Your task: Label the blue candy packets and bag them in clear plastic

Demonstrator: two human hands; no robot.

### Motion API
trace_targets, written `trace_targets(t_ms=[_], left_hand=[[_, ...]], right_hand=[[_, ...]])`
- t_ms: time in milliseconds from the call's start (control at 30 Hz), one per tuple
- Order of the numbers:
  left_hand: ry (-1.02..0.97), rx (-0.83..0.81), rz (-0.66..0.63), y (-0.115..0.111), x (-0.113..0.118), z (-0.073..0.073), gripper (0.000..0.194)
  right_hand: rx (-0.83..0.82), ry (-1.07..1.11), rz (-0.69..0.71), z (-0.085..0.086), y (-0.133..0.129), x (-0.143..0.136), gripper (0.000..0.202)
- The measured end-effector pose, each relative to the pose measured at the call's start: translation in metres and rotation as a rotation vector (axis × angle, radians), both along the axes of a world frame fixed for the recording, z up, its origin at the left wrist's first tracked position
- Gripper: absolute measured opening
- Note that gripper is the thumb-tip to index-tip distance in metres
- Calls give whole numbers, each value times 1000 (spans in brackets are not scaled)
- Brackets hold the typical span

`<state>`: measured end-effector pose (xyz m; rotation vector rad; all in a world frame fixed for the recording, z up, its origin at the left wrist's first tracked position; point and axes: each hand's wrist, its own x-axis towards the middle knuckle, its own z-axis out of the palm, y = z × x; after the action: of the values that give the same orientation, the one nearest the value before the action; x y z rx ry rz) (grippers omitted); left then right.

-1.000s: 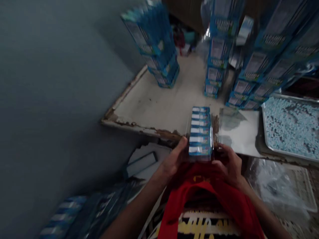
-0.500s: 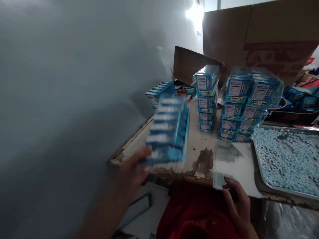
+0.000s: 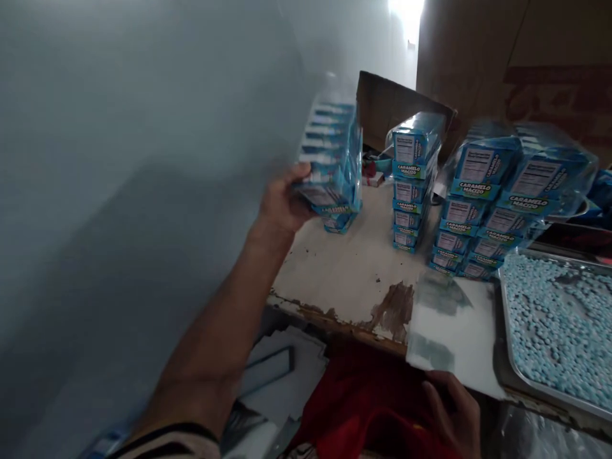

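My left hand (image 3: 287,199) is closed on the near left corner of a display box of blue caramel candy packs (image 3: 329,156). The box is tilted, with clear film shining around it. Another blue box (image 3: 337,222) shows just below it on the table, mostly hidden; I cannot tell whether the two touch. My right hand (image 3: 454,408) is low at the table's front edge, fingers loosely bent and apart, with nothing visible in it. Nearest to it is a white sheet (image 3: 454,338) with greyish patches.
A single stack of wrapped caramel boxes (image 3: 408,191) stands at the back, with a double stack (image 3: 488,210) to its right. A metal tray (image 3: 507,331) holds small light-blue pieces. Cardboard (image 3: 399,105) stands behind. A pale wall (image 3: 167,127) bounds the left side.
My left hand has carried the caramel box up and away, towards the box at the back left. My right hand has drawn slightly back from the white sheet. The view has shifted.
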<state>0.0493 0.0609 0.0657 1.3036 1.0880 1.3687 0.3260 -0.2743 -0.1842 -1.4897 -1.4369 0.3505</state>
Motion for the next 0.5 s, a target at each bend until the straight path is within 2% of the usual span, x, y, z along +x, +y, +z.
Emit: trace_targets(t_ms=[67, 133, 233, 333, 433, 500], left_hand=[[-211, -173, -73, -2, -2, -49, 59], [-303, -306, -94, 4, 5, -94, 57], [-301, -481, -119, 34, 24, -146, 55], [-229, -561, -139, 81, 44, -176, 52], [-153, -595, -172, 124, 64, -188, 47], [-98, -604, -203, 139, 78, -192, 43]], right_hand=[[-8, -41, 45, 9, 3, 8, 27], [12, -111, 49, 21, 11, 16, 22], [43, -229, -22, 34, 23, 28, 19], [30, -312, -68, 35, 26, 35, 22], [-28, -320, -115, 24, 25, 32, 24], [-48, -311, -161, 15, 26, 28, 23]])
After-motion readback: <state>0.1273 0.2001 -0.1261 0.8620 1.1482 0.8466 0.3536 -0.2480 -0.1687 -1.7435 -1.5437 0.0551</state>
